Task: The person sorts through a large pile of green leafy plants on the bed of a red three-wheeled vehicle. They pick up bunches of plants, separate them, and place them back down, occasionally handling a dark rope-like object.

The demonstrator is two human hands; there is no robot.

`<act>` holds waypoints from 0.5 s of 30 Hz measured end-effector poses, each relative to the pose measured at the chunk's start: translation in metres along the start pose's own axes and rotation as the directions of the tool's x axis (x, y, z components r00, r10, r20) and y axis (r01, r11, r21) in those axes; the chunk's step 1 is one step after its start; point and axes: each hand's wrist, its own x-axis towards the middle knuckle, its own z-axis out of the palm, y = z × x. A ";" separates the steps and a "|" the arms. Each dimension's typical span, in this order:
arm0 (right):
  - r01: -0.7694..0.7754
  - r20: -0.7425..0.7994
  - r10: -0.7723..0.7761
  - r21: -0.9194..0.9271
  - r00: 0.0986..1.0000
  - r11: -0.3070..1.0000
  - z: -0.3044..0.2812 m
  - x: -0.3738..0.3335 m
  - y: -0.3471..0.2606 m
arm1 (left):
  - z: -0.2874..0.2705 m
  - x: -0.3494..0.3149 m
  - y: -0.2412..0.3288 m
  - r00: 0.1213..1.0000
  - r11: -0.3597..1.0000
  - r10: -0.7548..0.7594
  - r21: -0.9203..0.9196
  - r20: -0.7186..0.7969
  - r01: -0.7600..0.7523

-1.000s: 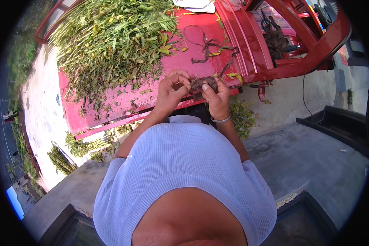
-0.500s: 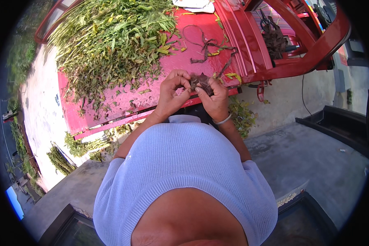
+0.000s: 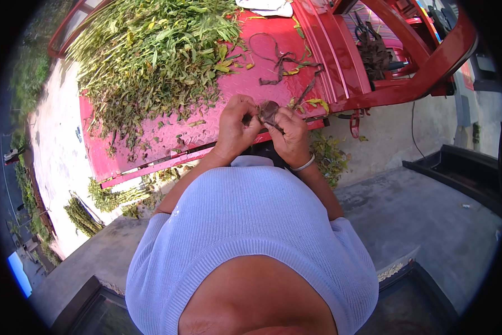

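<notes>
A small dark brown wad (image 3: 268, 112) that looks like cloth sits between my two hands, above the near edge of the red metal bed (image 3: 295, 53). My left hand (image 3: 237, 127) pinches its left side with thumb and forefinger curled together. On the other side, my right hand (image 3: 290, 135) has its fingers closed over the wad. A dark strip (image 3: 309, 86) lies just beyond my right hand, and a tangled dark cloth strip (image 3: 283, 58) rests farther back on the bed.
A big heap of leafy green stalks (image 3: 156, 61) covers the bed's left side. At right, a red metal frame (image 3: 385, 92) surrounds a seat with more dark strips (image 3: 374, 58). A white bag (image 3: 266, 6) lies at the back. Leafy cuttings (image 3: 330, 159) are on the ground below.
The wad has turned between my fingers and shows a smoother, rounder face. My right hand has shifted slightly down and left, its fingers now folded over the wad.
</notes>
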 end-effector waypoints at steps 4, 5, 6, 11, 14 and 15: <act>-0.260 -0.043 0.289 0.324 0.956 0.910 0.009 -0.016 0.013 | 0.005 0.000 0.001 0.992 0.998 0.050 0.049 -0.116 -0.045; -0.387 0.002 0.437 0.465 0.900 0.796 0.011 -0.020 0.015 | 0.006 0.001 0.000 0.988 0.996 0.073 0.055 -0.134 -0.066; -0.396 0.012 0.499 0.626 0.866 0.672 0.013 -0.021 0.018 | 0.005 0.002 -0.001 0.996 0.999 -0.006 -0.043 -0.093 0.002; -0.365 0.011 0.592 0.797 0.806 0.481 0.013 -0.021 0.028 | 0.001 -0.003 -0.015 0.919 0.727 -0.339 -0.565 0.200 0.391; -0.367 -0.124 0.555 0.629 0.823 0.685 0.007 -0.020 0.031 | 0.004 -0.005 -0.017 0.865 0.588 -0.451 -0.655 0.221 0.474; -0.363 -0.176 0.531 0.554 0.829 0.750 0.005 -0.020 0.033 | 0.003 -0.005 -0.017 0.854 0.565 -0.472 -0.668 0.220 0.485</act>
